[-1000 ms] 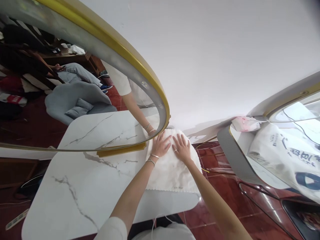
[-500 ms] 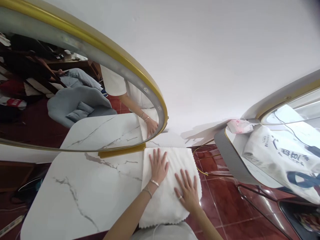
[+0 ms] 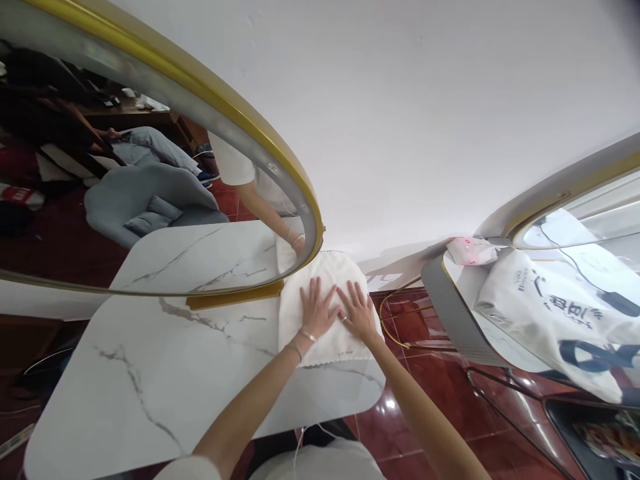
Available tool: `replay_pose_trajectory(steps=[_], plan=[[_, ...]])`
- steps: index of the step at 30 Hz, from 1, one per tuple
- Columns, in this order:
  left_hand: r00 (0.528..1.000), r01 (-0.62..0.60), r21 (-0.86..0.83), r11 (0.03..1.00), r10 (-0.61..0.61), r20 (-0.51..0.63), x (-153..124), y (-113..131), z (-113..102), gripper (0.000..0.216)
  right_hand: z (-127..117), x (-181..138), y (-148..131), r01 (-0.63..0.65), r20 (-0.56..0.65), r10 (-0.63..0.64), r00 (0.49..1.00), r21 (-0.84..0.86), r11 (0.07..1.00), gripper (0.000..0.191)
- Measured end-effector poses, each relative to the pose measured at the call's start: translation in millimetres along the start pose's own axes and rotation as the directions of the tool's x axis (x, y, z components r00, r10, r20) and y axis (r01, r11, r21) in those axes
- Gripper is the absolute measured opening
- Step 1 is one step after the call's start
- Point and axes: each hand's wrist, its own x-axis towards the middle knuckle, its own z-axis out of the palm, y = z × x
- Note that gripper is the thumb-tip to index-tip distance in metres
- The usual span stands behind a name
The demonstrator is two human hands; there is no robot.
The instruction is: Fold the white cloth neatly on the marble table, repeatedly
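Note:
A white towel (image 3: 327, 347) with a scalloped edge lies on the right end of the marble-patterned table (image 3: 200, 380), up against the wall. My left hand (image 3: 316, 312) rests flat on the towel, fingers spread. Close beside it, my right hand (image 3: 359, 315) also presses on the towel with fingers spread and a ring on one finger. The thumbs are nearly touching. Small marks show on the towel near its front edge. Bare tabletop shows between that edge and my body.
A large gold-framed mirror (image 3: 314, 200) stands over the table's back left, reflecting a grey chair and a seated person. To the right, another table (image 3: 450, 313) holds a white printed bag (image 3: 540, 300) and a tissue pack (image 3: 470, 251). The floor (image 3: 425, 380) is red tile.
Both hands and the towel have slid away from my body toward the wall, uncovering the table's front edge. My right hand has come closer to my left.

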Motion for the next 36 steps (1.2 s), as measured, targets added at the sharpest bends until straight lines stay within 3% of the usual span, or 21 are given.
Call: replay_pose_trajectory(steps=[3,7,10,12,15,17,18,20,22,26,32,36], plan=[[1.0,-0.006,0.034,0.999,0.006,0.003,-68,3,-7,0.061,-1,-28,-7,-0.047,-0.033,0.047,0.998,0.012,0.999,0.053],[0.997,-0.069,0.079,0.994,0.067,0.037,-141,5,-18,0.071,1,-89,-26,-0.04,-0.102,0.039,0.994,-0.01,0.999,0.054],[0.995,-0.1,0.109,0.989,0.098,0.025,-179,8,-20,0.074,6,-131,-38,-0.019,-0.139,0.017,0.99,-0.015,1.0,0.058],[0.995,-0.098,0.112,0.989,0.099,-0.005,-191,10,-19,0.074,9,-142,-39,-0.021,-0.176,0.022,0.984,0.007,1.0,0.06],[0.995,-0.037,0.073,0.997,0.043,-0.095,-178,8,-19,0.063,10,-125,-28,-0.087,-0.232,0.104,0.967,0.081,0.993,0.058],[0.976,0.119,0.031,0.992,-0.111,-0.189,-150,0,-22,0.047,11,-98,-19,-0.139,-0.263,0.168,0.95,0.123,0.983,0.056],[0.943,0.235,0.002,0.972,-0.227,-0.241,-132,-6,-24,0.04,11,-84,-15,-0.158,-0.279,0.191,0.941,0.136,0.978,0.056],[0.829,0.458,-0.089,0.884,-0.461,-0.316,-97,-23,-27,0.035,14,-59,-11,-0.179,-0.312,0.216,0.925,0.144,0.973,0.058],[0.771,0.527,-0.189,0.829,-0.56,-0.303,-70,-41,-28,0.027,19,-45,-11,-0.203,-0.321,0.238,0.917,0.138,0.969,0.06],[0.828,0.435,-0.257,0.863,-0.496,-0.263,-55,-65,-27,0.025,28,-44,-16,-0.236,-0.321,0.265,0.909,0.127,0.963,0.059],[0.788,0.462,-0.218,0.86,-0.511,-0.344,-63,-52,-15,0.037,32,-40,-42,-0.193,-0.299,0.217,0.929,0.108,0.975,0.054],[0.878,0.349,-0.068,0.935,-0.352,-0.324,-65,-47,-5,0.058,31,-24,-72,-0.107,-0.227,0.11,0.968,0.025,0.994,0.058]])
